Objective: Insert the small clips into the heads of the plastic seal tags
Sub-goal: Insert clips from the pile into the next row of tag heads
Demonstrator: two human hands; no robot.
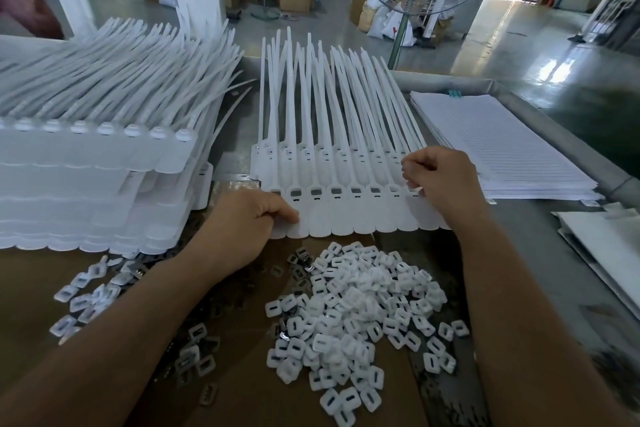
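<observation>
Fingers [288, 215] of left hand [247, 218] pinch the seal tags [346, 218].

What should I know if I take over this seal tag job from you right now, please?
Left hand: grips the near-left corner of the strip of seal tags.
Right hand: curled at the strip's far-right head, seemingly pinching a small clip.
Loose clips: heaped on cardboard nearest you. Stacked tags: on the left.
Done: the other heads show grey insets, probably filled.
Left: the far-right head.
</observation>
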